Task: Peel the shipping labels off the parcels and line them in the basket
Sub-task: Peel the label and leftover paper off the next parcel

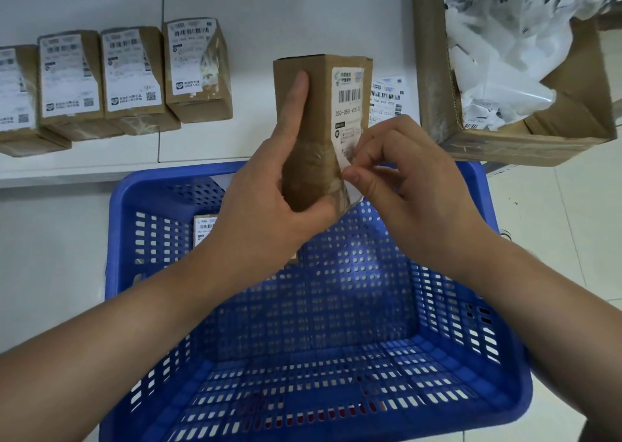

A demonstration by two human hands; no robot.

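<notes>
My left hand (269,179) grips a brown cardboard parcel (316,121) held upright over the far end of the blue basket (471,323), index finger stretched up its side. A white shipping label (348,101) runs down the parcel's right face. My right hand (397,179) pinches the label's lower corner between thumb and fingers, where it lifts off the box. Another labelled parcel (205,227) lies inside the basket at the far left, partly hidden by my left wrist.
Several labelled parcels (134,71) stand in a row on the white table (269,10) at the left. Loose labels (387,96) lie on the table behind the held parcel. A large cardboard box (505,138) of crumpled white paper stands at the right.
</notes>
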